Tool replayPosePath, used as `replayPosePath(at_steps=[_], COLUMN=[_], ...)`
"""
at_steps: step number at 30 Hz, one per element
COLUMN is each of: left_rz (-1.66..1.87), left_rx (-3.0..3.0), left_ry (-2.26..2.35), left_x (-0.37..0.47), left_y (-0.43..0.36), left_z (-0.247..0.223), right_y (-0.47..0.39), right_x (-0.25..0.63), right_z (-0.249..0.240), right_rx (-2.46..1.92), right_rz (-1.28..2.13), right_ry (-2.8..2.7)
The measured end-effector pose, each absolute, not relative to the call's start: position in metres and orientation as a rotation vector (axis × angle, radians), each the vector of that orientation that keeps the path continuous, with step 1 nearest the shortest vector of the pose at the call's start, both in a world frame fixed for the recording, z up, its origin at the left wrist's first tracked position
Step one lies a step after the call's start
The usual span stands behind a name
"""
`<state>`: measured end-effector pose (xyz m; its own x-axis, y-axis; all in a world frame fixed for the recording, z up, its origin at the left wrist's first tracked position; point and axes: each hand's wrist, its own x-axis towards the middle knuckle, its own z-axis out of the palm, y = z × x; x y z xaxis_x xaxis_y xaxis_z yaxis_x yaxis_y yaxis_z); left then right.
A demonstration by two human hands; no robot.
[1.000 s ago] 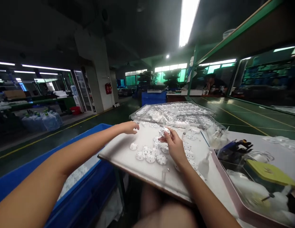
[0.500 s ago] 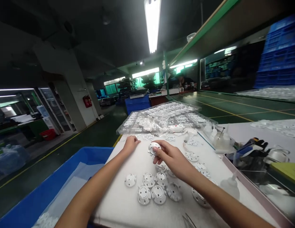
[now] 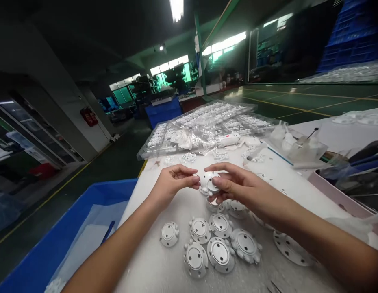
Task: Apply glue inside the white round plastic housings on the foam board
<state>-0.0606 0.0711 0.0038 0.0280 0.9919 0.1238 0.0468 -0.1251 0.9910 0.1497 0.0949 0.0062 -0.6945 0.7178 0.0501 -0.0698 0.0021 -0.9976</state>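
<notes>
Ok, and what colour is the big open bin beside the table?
The bin is blue; it shows in the head view.

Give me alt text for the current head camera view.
A right hand holds a round white part, the left hand close beside it, above a white worktable. Similar parts lie nearer; filled trays behind, blue bin left.

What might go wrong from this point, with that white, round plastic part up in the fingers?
The right hand grips the white, round plastic part by its fingers, so it might slip onto the white discs below. Those discs sit close together; a knock to one could shift its neighbours. The lone white disc might be brushed by the left forearm.
</notes>
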Motion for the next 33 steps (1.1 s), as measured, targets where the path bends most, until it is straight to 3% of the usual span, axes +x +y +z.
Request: replayPosePath(at_steps=[6, 33], left_rz=[1.297, 1.244], left_rx=[1.325, 1.184], left_ry=[0.983, 0.884], left_x=[-0.055, -0.053], left_y=[0.062, 0.059], left_z=[0.009, 0.009], right_y=[0.099, 0.088], right_x=[0.149, 0.147], right_z=[0.003, 0.002], right_rx=[-0.873, -0.722], right_rz=[1.781, 2.038], right_ry=[-1.586, -1.282])
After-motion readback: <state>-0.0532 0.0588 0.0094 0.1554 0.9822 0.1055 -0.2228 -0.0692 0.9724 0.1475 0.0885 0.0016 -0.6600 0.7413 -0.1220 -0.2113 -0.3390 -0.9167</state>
